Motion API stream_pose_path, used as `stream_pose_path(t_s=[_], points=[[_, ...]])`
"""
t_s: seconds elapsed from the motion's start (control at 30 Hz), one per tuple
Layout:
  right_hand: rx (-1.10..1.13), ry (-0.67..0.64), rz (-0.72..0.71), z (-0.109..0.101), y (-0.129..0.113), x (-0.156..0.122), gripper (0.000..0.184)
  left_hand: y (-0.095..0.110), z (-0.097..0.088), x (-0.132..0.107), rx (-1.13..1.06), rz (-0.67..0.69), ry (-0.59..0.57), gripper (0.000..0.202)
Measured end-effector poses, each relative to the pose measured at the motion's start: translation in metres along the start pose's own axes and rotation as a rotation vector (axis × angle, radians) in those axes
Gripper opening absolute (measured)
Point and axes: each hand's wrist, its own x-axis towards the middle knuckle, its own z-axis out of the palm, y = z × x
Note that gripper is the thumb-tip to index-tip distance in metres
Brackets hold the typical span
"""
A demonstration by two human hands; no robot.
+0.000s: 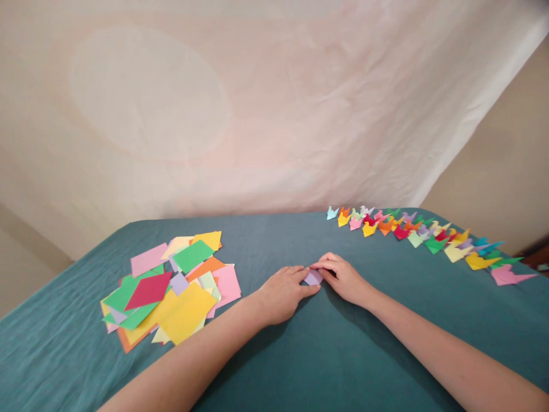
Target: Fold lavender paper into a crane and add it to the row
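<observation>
a small lavender sheet of folded paper [314, 278] lies on a dark teal tablecloth [343, 366] between two hands, its direction and long axis obscured. the left hand [281, 293], thumb spread, touches it; the right hand [342, 278] narrowly pinches its edge.

Pale cloth backdrop [300, 103]; beige wall [501, 154] right; teal-covered table [266, 243].
</observation>
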Motion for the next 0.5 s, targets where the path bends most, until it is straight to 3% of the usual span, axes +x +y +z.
stream_pose_path(t_s=[0.27, 0.5], points=[[0.006, -0.091, -0.029, -0.0087, 0.0023, 0.0004, 0.031, 0.0038, 0.0072, 0.0026, 0.001, -0.010, 0.046, 0.036], [-0.027, -0.128, -0.095, -0.0107, 0.0064, 0.0016, 0.037, 0.0092, 0.0062, 0.0047, 0.042, -0.044, 0.003, 0.040]])
